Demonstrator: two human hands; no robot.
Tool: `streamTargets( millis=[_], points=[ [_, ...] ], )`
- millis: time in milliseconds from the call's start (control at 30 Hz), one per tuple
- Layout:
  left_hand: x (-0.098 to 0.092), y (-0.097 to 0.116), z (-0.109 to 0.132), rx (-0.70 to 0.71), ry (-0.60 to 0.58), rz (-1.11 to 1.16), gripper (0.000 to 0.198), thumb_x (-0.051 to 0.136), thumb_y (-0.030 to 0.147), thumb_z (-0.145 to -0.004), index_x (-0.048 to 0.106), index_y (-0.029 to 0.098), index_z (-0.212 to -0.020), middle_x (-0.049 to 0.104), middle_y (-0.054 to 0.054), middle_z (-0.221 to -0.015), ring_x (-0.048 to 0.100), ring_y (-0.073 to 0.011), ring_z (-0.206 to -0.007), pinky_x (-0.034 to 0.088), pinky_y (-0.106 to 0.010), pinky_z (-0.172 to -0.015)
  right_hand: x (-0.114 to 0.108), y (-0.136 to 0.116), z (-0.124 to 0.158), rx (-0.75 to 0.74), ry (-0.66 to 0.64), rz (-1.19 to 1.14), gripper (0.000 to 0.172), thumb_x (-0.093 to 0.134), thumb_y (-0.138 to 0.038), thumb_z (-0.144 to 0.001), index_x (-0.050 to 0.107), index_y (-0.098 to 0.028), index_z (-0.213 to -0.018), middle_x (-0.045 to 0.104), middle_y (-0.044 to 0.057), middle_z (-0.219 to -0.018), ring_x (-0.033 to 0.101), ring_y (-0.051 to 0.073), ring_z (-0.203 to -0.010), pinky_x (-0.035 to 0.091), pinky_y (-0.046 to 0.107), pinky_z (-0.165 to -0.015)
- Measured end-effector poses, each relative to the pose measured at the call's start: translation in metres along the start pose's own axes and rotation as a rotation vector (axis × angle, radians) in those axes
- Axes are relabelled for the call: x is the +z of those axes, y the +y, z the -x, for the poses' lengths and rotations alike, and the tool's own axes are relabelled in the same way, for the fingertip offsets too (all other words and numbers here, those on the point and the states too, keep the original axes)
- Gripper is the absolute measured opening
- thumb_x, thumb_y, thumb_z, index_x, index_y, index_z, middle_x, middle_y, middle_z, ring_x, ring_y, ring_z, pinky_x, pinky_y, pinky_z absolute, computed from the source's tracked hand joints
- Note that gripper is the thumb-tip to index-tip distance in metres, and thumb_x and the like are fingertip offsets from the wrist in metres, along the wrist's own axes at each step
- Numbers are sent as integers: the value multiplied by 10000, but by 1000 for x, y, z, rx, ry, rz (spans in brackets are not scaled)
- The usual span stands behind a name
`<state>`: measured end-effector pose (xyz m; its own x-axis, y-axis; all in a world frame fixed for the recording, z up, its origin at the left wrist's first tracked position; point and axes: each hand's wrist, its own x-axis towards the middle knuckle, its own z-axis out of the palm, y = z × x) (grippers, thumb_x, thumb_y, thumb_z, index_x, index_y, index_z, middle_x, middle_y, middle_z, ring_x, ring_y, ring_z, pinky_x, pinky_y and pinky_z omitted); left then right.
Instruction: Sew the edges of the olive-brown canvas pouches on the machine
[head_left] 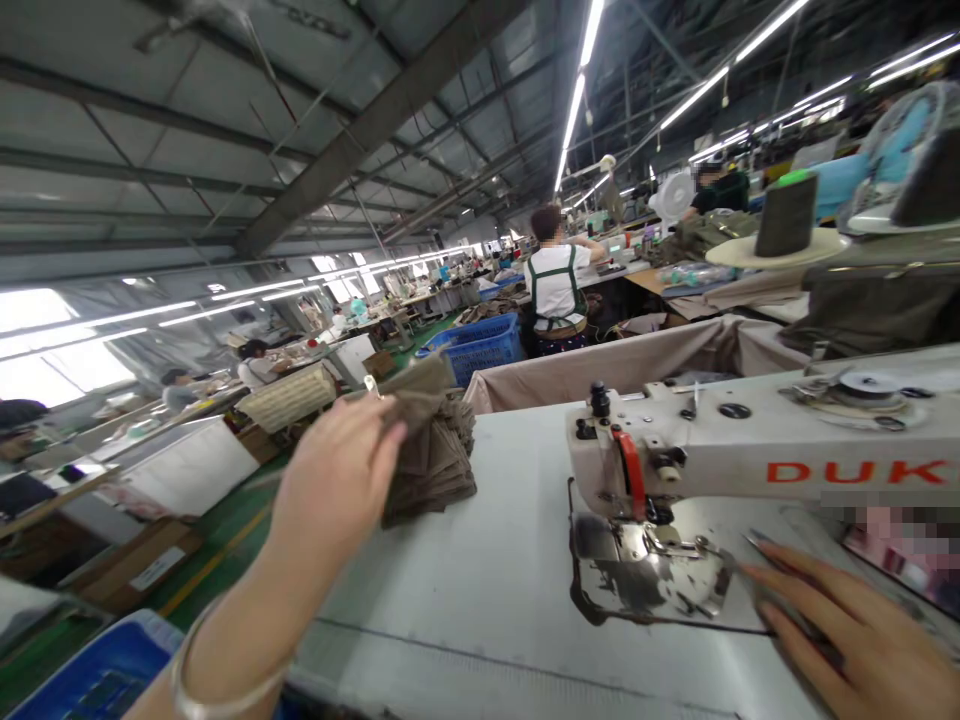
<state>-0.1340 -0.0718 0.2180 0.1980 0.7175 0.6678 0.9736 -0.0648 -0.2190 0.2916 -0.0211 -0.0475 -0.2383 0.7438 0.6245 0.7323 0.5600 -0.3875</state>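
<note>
At the left of the head view, my left hand (pixel 337 470) is closed on the edge of a brown-olive fabric piece (pixel 420 390), lifting it above a stack of similar fabric pieces (pixel 439 460). A bracelet circles that wrist. My right hand (pixel 862 630) lies low at the right, beside the needle plate of a white sewing machine (pixel 697 450). Between its fingers is a slim dark metal tool with pointed ends, which looks like thread snips (pixel 806 625); the hand hides part of it. No fabric shows under the presser foot (pixel 667 540).
Behind the table hangs a beige cloth-lined bin (pixel 600 370). A blue crate (pixel 480 340) stands near a seated co-worker (pixel 555 270). Thread cones (pixel 787 215) rise at the upper right. Another blue bin (pixel 112 665) sits at lower left. A ruler scale runs along the table's front.
</note>
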Motion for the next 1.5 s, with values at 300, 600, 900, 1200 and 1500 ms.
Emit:
streamTargets(
  millis=[300, 600, 900, 1200, 1500],
  points=[
    [88, 144, 146, 111, -630, 376, 368, 629, 383, -878, 643, 182, -1187, 675, -135, -1132, 619, -339, -1009, 494, -498, -865, -6, -72, 12, -173, -251, 1, 299, 489, -266, -959, 596, -237, -1237, 582, 88, -1290, 531, 243, -1204, 483, 441, -1007],
    [124, 140, 100, 69, -616, 534, 521, 780, 379, -741, 611, 229, -1210, 594, -80, -1170, 530, -295, -1104, 429, -447, -950, 6, -115, 15, -107, -410, -63, 380, 588, -302, -898, 569, -278, -1277, 557, 36, -1354, 490, 275, -1245, 412, 507, -1069],
    [73, 152, 111, -313, -735, 1002, 107, 578, 106, -776, 586, 197, -832, 609, -3, -830, 580, -180, -788, 442, -284, -728, -6, -126, 4, 103, -438, -390, 176, 537, -325, -944, 651, -259, -1062, 525, 66, -1356, 449, 248, -1273, 384, 458, -1072],
    [37, 162, 110, -744, -694, 1616, 236, 741, 308, -766, 714, 144, -934, 705, -73, -892, 634, -216, -856, 475, -283, -767, -45, -151, -18, 197, -407, -628, 23, 607, -243, -853, 585, -240, -860, 649, 25, -1140, 588, 191, -1089, 464, 327, -954],
    [38, 172, 124, -1042, -520, 1819, 360, 848, 323, -649, 723, 128, -925, 724, -102, -867, 670, -242, -836, 511, -310, -766, -59, -159, -19, 253, -406, -618, 120, 562, -178, -840, 477, -237, -781, 652, -27, -991, 623, 141, -917, 495, 238, -801]
  ],
)
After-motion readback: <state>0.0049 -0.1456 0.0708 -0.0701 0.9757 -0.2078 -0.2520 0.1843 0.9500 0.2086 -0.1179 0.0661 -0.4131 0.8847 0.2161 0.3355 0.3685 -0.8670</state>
